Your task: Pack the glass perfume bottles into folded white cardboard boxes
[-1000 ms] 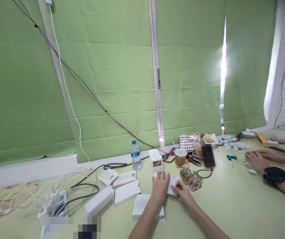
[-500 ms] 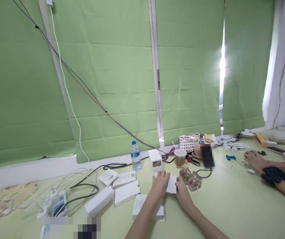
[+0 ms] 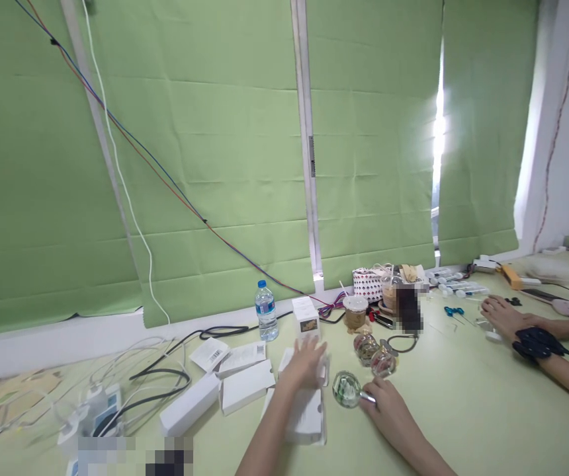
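Note:
My left hand point(image 3: 305, 363) is spread over a flat white box point(image 3: 324, 371) behind another white box point(image 3: 305, 416). My right hand point(image 3: 382, 403) is closed around the handle of a round, green-patterned object point(image 3: 347, 389), perhaps a magnifier or hand mirror, which lies to its left. Just behind that are several round clear containers point(image 3: 382, 362) with reddish contents. A small upright white box point(image 3: 306, 317) with a dark picture stands beyond my left fingers. More white boxes point(image 3: 247, 387) lie to the left of my left arm.
Water bottle point(image 3: 266, 312), lidded cup point(image 3: 355, 312) and patterned pouch point(image 3: 368, 284) stand along the back. Cables and a power strip point(image 3: 107, 410) are at left. At right, another person's hands point(image 3: 505, 320) rest near blue scissors point(image 3: 454, 311).
The white box between my hands is down on the table, with my left hand now spread over it. My right hand has moved nearer and now holds the round object by its handle.

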{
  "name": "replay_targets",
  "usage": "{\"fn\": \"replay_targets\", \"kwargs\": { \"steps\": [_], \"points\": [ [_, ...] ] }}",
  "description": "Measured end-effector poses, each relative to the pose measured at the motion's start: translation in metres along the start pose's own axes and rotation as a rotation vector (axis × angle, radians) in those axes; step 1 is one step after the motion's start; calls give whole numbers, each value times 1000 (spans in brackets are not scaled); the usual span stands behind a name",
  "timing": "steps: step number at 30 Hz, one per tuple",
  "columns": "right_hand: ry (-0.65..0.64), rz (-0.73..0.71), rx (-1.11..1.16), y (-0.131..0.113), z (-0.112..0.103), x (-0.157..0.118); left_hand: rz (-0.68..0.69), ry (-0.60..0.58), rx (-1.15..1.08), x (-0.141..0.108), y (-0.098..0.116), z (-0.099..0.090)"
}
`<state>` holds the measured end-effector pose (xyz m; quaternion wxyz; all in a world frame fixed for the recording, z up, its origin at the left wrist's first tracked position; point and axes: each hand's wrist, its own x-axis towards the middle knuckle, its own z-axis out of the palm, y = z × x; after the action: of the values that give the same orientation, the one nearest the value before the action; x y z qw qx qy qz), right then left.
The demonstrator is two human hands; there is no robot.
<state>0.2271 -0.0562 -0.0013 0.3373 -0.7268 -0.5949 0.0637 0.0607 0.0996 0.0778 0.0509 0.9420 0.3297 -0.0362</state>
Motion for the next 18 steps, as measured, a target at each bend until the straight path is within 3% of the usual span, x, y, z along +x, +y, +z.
{"fn": "replay_targets", "kwargs": {
  "steps": [3, 5, 10, 15, 18],
  "points": [
    [-15, -19, -65, -4, 2, 5, 315, -32, -17, 7, 36, 5],
    [-40, -20, -95, -5, 2, 7, 356, -79, -16, 12, 54, 6],
    [-84, -38, -111, 1, -10, 0, 336, -97, -52, 15, 62, 1],
    [-16, -36, 142, 26, -28, -17, 215, 81, -146, -1, 60, 3],
    [54, 127, 340, 49, -31, -19, 104, 185, -223, -10, 76, 15]
  ]
}}
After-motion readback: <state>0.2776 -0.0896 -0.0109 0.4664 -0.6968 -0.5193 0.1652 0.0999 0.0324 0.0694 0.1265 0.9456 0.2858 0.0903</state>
